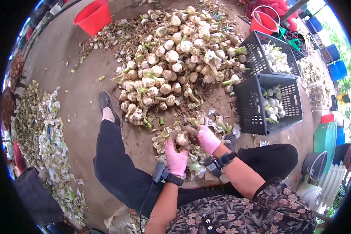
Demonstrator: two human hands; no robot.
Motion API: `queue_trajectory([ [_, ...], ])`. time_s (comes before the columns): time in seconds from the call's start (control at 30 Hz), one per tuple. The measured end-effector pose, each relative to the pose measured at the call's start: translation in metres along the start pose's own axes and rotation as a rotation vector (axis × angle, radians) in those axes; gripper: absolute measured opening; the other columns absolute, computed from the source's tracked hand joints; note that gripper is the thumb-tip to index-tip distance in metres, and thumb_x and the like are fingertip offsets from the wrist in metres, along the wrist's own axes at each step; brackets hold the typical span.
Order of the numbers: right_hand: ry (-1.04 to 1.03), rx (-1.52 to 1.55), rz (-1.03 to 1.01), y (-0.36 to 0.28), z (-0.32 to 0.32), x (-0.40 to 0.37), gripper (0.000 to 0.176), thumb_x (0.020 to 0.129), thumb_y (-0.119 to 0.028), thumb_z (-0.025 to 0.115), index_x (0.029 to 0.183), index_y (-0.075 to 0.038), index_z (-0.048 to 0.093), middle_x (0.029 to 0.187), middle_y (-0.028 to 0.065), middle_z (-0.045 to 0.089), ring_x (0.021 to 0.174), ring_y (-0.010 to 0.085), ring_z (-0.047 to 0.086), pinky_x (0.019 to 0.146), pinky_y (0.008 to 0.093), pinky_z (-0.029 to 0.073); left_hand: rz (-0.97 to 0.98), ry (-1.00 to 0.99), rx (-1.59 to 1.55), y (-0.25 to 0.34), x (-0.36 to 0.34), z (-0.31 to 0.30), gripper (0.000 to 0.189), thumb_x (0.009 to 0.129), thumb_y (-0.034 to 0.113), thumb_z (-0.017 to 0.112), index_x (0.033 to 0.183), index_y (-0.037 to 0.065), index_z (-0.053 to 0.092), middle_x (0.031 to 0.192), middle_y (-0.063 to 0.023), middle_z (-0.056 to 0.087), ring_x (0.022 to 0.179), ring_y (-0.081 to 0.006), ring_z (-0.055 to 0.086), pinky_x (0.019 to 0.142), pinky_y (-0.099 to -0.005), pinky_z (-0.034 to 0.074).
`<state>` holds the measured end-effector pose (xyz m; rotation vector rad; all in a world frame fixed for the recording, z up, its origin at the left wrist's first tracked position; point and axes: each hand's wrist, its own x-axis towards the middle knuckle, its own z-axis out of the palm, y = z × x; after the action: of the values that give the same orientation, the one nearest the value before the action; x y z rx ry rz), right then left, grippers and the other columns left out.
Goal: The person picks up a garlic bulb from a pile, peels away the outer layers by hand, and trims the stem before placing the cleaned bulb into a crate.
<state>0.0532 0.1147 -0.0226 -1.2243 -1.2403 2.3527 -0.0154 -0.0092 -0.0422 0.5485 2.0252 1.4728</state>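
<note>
Two pink-gloved hands meet over one garlic bulb (182, 139), just on the near side of the big heap (171, 62) of unpeeled bulbs. The left hand (176, 156) grips the bulb, its fingers closed around the lower left side. The right hand (208, 139) is at the bulb's upper right, fingers bent toward it; whether they close on the bulb, its stem or something else, I cannot tell. Each wrist wears a dark band with a small grey device. Loose husks and stem pieces (197, 165) lie under and around the hands, nearer the wearer than the heap.

Right of the heap, two black slatted crates sit one behind the other: the near crate (249, 108) and the far crate (252, 48), both holding cleaned white bulbs with short stems. Beyond the far crate, to the heap's upper right, is a red bucket (261, 24) with a raised handle. A red basin (93, 18) stands beyond the heap's far left side, and a long strip of pale peelings (52, 134) runs well to its left. One dark shoe (107, 104) rests just left of the heap.
</note>
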Motion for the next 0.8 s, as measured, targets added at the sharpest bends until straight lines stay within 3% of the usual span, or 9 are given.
queue_trajectory([
  [0.03,0.007,-0.126,0.129,-0.007,-0.003,-0.003,0.036,0.08,-0.028,0.072,0.101,-0.002,0.059,0.08,0.0008,0.063,0.069,0.0071,0.054,0.059,0.023,0.043,0.066,0.004,0.032,0.001,-0.003,0.0,0.064,0.062,-0.003,0.07,0.123,0.0,0.048,0.117,-0.0153,0.053,0.109,-0.028,0.052,0.097,-0.035,0.039],
  [0.07,0.03,0.024,-0.021,-0.002,0.009,-0.009,0.034,0.08,-0.029,0.072,0.097,-0.002,0.06,0.079,0.0026,0.063,0.071,0.0083,0.055,0.061,0.0246,0.044,0.129,0.01,0.065,0.002,-0.007,0.0,0.064,0.061,-0.002,0.07,0.121,0.0,0.049,0.115,-0.0165,0.053,0.108,-0.0314,0.052,0.097,-0.0372,0.039],
  [0.13,0.101,-0.28,-0.155,0.001,0.01,-0.011,0.033,0.08,-0.028,0.072,0.092,0.0,0.061,0.079,0.005,0.063,0.071,0.0105,0.055,0.063,0.0273,0.046,0.148,0.032,0.134,0.012,-0.013,-0.001,0.061,0.062,-0.002,0.071,0.119,0.001,0.051,0.113,-0.0141,0.054,0.107,-0.0274,0.052,0.095,-0.0357,0.04],
  [0.37,0.025,-0.114,-0.094,0.0,0.002,-0.032,0.035,0.08,-0.027,0.071,0.091,0.004,0.061,0.08,0.0083,0.064,0.072,0.0132,0.056,0.065,0.0301,0.046,0.143,-0.021,-0.012,0.021,-0.023,-0.011,0.058,0.061,0.001,0.076,0.115,0.001,0.054,0.109,-0.012,0.055,0.106,-0.0243,0.053,0.095,-0.0342,0.041],
  [0.43,0.072,-0.536,-0.025,-0.017,0.001,-0.044,0.036,0.081,-0.028,0.07,0.092,0.005,0.062,0.081,0.0097,0.065,0.071,0.0137,0.057,0.065,0.0301,0.047,0.137,-0.042,-0.078,0.017,-0.022,-0.011,0.058,0.062,0.002,0.076,0.115,0.001,0.054,0.109,-0.0115,0.055,0.104,-0.0232,0.054,0.094,-0.0334,0.042],
  [0.53,-0.024,-0.382,-0.197,0.009,-0.009,-0.03,0.035,0.081,-0.027,0.07,0.093,0.005,0.062,0.08,0.0104,0.065,0.071,0.0146,0.058,0.066,0.0304,0.047,0.114,-0.067,-0.191,0.02,-0.023,-0.012,0.055,0.065,0.003,0.077,0.115,0.0,0.054,0.108,-0.0112,0.056,0.102,-0.0224,0.056,0.092,-0.0331,0.043],
  [0.67,0.055,-0.572,-0.106,-0.009,0.0,-0.048,0.033,0.081,-0.025,0.069,0.095,0.005,0.063,0.08,0.009,0.065,0.072,0.0137,0.059,0.066,0.03,0.047,0.166,-0.072,-0.053,0.029,-0.027,-0.021,0.051,0.07,0.002,0.074,0.116,-0.001,0.054,0.11,-0.0105,0.057,0.102,-0.0195,0.056,0.091,-0.0311,0.044],
  [0.73,0.013,-0.358,-0.101,-0.005,0.0,-0.048,0.029,0.082,-0.021,0.068,0.096,0.004,0.063,0.08,0.0072,0.065,0.071,0.0117,0.057,0.065,0.0277,0.047,-0.122,-0.2,-0.481,0.024,-0.024,-0.02,0.05,0.072,-0.003,0.071,0.118,-0.001,0.052,0.113,-0.0093,0.057,0.104,-0.0169,0.056,0.092,-0.0292,0.044],
  [0.8,0.008,-0.347,-0.102,-0.007,-0.003,-0.048,0.028,0.082,-0.02,0.068,0.096,0.004,0.062,0.079,0.0063,0.064,0.07,0.0108,0.056,0.063,0.0265,0.046,-0.1,-0.213,-0.47,0.023,-0.023,-0.024,0.049,0.074,-0.004,0.069,0.12,-0.001,0.051,0.113,-0.0085,0.058,0.104,-0.016,0.056,0.092,-0.0284,0.044],
])
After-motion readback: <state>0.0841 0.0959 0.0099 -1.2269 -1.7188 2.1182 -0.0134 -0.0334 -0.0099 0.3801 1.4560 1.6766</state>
